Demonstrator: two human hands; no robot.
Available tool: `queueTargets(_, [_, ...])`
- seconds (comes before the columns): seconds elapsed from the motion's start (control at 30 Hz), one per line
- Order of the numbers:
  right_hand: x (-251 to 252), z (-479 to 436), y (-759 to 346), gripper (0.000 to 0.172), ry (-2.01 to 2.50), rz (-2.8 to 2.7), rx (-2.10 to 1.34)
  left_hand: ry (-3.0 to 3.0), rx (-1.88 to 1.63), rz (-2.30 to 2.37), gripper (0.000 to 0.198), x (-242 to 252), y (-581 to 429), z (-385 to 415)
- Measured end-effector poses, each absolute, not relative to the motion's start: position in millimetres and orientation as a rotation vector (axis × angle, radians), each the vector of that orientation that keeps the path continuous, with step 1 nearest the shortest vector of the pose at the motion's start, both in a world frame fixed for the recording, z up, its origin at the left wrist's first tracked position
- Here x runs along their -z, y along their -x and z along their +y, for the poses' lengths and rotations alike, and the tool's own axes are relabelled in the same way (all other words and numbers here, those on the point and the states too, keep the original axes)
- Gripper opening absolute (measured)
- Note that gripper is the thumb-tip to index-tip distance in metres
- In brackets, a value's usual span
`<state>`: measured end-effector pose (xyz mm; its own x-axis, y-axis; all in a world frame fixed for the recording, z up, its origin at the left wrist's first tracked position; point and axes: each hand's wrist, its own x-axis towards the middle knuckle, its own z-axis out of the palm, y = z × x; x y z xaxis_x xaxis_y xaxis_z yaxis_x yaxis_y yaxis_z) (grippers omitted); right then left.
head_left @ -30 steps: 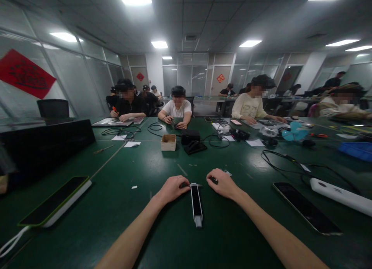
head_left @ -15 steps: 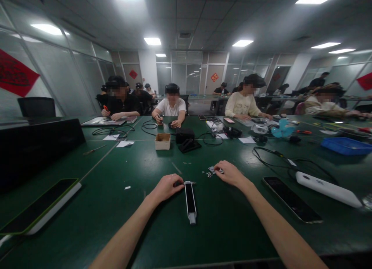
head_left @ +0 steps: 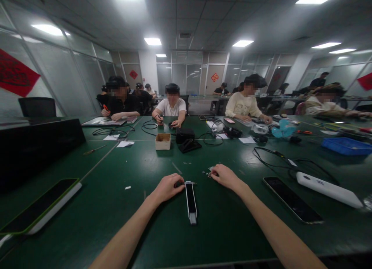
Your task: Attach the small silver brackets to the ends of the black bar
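Note:
My left hand (head_left: pixel 169 188) rests on the green table with its fingers curled together, beside the top end of a slim white-and-black device (head_left: pixel 190 202). A thin rod-like piece sticks out past that end; whatever lies inside the fingers is too small to tell. To the right, my right hand (head_left: pixel 225 176) is closed at the fingertips over several tiny metal parts (head_left: pixel 207 173). Part of a small light plate (head_left: pixel 211 168) shows behind the fingers. What the fingertips pinch, if anything, is hidden.
A small open box (head_left: pixel 162 141) and a black case (head_left: pixel 185 135) stand ahead. On the right lie a phone (head_left: pixel 292 199), a white power bank (head_left: pixel 328 189), cables and a blue tray (head_left: pixel 347 146). Another phone (head_left: pixel 40 203) lies left. People sit across the table.
My right hand has shifted slightly left and nearer, over the tiny metal parts, and its fingers have drawn together. My left hand has barely moved.

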<state>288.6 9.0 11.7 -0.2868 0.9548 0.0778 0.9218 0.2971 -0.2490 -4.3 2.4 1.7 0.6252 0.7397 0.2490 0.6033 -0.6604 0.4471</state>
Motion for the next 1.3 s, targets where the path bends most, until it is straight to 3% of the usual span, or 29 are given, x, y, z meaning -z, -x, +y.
queueTargets(0.37, [-13,7,-283,0.012,1.791,-2.301,-0.205,-2.513,-0.566,1.092,0.016,-8,4,-1])
queueTargets(0.63, [-8,8,-282,0.02,1.624,-2.377,-0.246,-2.512,-0.554,1.097,0.016,-14,2,-3])
queueTargets(1.3, [-19,15,-267,0.015,1.777,-2.416,-0.248,-2.482,-0.521,1.112,0.017,-15,5,-5])
